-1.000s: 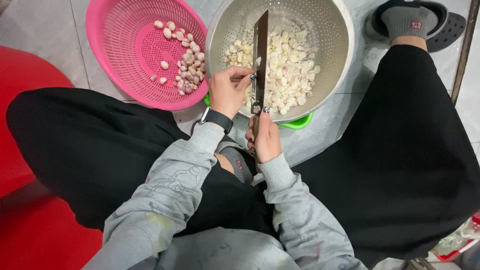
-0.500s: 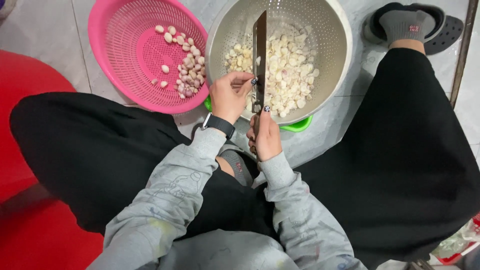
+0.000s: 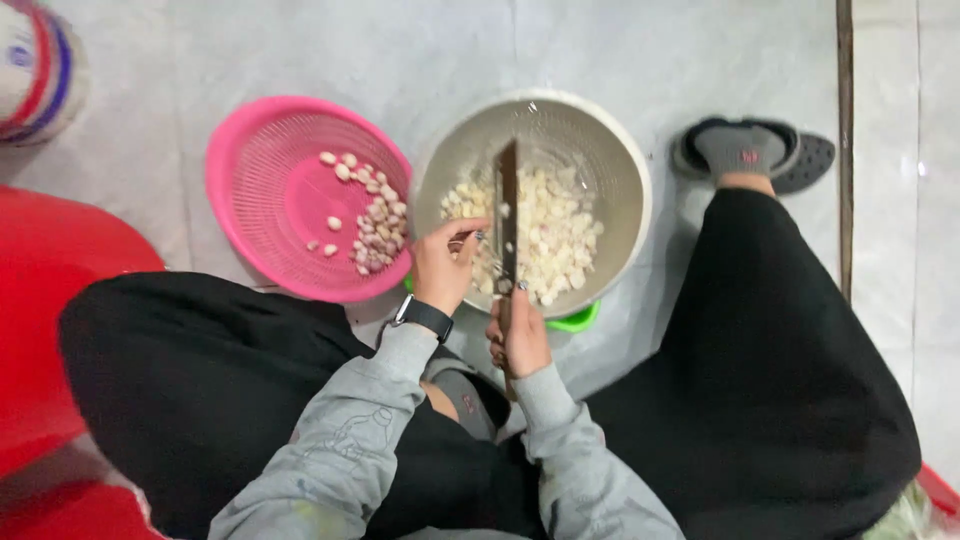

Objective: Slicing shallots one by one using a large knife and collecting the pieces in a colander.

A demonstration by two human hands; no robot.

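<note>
Over grey bowl (image 3: pixel 620 170) of peeled garlic (image 3: pixel 550 230): right hand (image 3: pixel 518 338) fingers clamp knife (image 3: pixel 507 215); left hand (image 3: pixel 445 265) fingers pinch clove.

Single head view, straight down over lap onto tiled floor (image 3: pixel 640 60) (fairly near, no second view).

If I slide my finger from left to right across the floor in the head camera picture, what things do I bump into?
Red plastic seat → pink basket with a few cloves → grey colander of peeled garlic cloves → grey-socked foot in a dark sandal.
</note>
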